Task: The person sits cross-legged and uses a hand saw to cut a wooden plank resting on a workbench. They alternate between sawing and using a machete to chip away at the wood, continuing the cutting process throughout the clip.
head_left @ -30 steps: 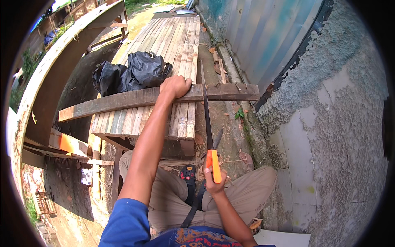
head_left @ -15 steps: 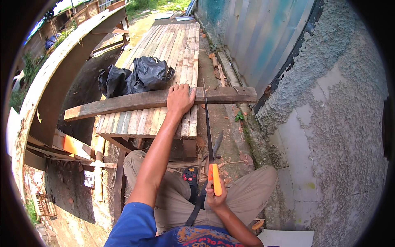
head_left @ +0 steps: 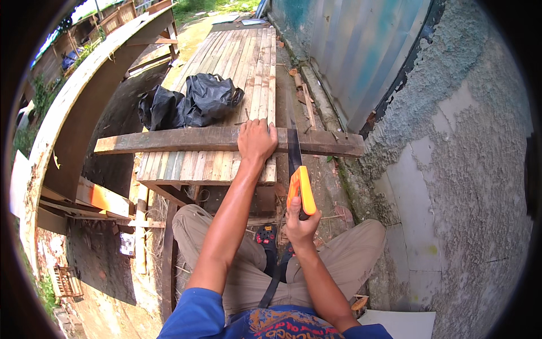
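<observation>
A dark, weathered wooden beam lies crosswise over the near part of a slatted bench, its right end sticking out past the bench edge. My left hand presses down on the beam close to that edge, fingers curled over its far side. In my right hand is the orange handle of a handsaw. The saw's dark blade crosses the beam just right of the bench; its far end is blurred. A few nails stick up around the beam's far side.
Black plastic bags lie on the bench beyond the beam. A rough plastered wall and corrugated metal sheet rise close on the right. A long curved wooden board structure stands left. My knees flank the bench's near end.
The saw and my right hand have moved forward, away from me, pushing the handle closer to the beam. My left hand stays on the beam; the view has shifted slightly.
</observation>
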A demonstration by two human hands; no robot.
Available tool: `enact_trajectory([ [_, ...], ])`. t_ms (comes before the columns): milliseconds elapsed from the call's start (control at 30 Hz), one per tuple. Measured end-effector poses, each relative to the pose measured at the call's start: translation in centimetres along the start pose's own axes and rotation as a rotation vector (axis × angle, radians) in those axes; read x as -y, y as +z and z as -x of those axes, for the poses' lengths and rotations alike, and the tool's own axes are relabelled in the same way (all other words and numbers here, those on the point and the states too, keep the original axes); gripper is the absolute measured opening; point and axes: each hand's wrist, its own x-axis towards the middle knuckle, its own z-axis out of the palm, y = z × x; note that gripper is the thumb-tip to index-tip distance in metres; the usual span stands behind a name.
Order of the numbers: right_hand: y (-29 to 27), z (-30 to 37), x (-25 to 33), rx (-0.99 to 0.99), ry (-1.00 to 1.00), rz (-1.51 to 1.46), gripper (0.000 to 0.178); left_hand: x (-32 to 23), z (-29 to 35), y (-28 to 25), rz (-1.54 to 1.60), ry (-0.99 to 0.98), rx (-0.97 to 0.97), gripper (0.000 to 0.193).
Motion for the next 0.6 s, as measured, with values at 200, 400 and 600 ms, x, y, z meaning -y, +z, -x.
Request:
enact_trajectory([
  [200,0.8,-0.5,1.9,-0.007,-0.076,0.188,0.033,-0.3,-0.2,0.0,-0.015,-0.047,-0.018,0.036],
  [400,-0.2,0.5,1.8,0.046,0.024,0.137,0.033,-0.8,0.3,-0.1,0.001,-0.025,-0.019,0.035],
  [600,-1.3,2.8,1.4,0.017,-0.080,0.116,0.032,-1.3,1.8,-1.2,0.033,-0.004,0.004,0.039],
])
